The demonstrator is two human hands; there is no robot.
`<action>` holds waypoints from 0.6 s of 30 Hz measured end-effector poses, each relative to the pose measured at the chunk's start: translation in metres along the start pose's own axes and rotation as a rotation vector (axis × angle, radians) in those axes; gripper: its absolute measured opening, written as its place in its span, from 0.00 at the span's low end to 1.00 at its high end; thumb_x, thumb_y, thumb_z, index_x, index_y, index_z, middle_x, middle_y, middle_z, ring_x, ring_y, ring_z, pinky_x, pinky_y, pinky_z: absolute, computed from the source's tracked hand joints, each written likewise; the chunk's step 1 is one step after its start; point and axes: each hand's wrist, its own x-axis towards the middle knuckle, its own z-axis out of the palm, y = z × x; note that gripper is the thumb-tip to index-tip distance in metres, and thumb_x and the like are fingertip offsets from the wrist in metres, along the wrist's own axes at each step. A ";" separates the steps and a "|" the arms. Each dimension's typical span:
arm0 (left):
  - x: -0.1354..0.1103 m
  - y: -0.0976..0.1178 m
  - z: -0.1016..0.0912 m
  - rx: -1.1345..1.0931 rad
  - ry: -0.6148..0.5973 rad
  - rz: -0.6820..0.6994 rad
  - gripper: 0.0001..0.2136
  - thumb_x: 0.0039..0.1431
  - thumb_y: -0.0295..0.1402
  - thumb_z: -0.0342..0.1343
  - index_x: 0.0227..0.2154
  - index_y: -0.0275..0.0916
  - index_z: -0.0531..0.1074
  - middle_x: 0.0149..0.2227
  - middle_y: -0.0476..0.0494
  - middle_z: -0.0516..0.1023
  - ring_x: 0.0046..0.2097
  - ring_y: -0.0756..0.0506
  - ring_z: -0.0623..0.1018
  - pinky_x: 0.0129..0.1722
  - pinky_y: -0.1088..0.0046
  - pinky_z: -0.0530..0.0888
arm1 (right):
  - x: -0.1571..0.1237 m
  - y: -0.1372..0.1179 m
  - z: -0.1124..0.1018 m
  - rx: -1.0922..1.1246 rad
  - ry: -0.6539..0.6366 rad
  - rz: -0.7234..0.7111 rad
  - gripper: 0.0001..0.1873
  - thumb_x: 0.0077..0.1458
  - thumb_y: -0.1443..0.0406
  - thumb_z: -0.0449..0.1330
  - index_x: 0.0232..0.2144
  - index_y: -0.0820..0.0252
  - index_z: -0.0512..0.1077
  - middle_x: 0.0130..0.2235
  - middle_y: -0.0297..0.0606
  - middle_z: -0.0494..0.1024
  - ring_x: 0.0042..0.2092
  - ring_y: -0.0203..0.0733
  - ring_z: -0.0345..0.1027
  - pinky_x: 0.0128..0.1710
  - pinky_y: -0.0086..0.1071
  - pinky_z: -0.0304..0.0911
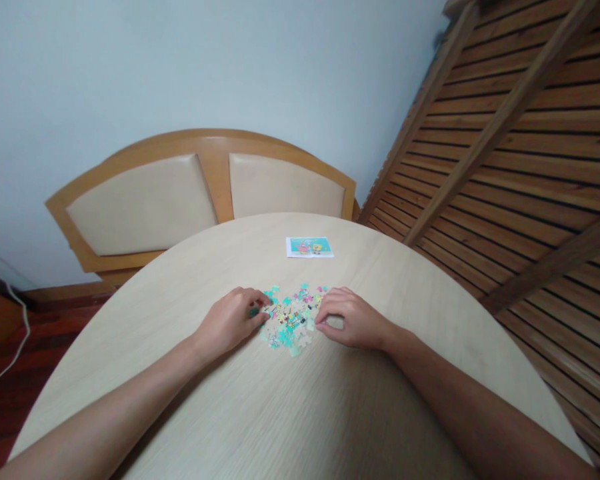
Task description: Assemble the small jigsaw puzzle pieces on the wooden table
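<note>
Here at the round table, loose jigsaw pieces sit heaped between the two hands! The left hand is at the near-left edge of the pile, its grip apart, thumb and finger parted; over on the right, the right hand has thumb and fingertips close at the opposite edge, but whether that grip has a piece, I cannot tell. Good technique here, I'd judge: light fingertips, spread the overlapping bits flat, printed side up, pinching by the edges. And the picture card beyond shows what looks like SpongeBob beside a pink figure; any lettering is too small to read.
</note>
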 end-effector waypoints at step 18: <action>-0.004 0.009 -0.012 -0.070 -0.024 0.069 0.11 0.57 0.28 0.53 0.40 0.41 0.78 0.34 0.46 0.82 0.32 0.47 0.78 0.32 0.74 0.72 | 0.004 -0.016 0.010 -0.054 -0.032 -0.092 0.08 0.57 0.58 0.66 0.37 0.54 0.79 0.38 0.37 0.80 0.43 0.44 0.72 0.47 0.39 0.61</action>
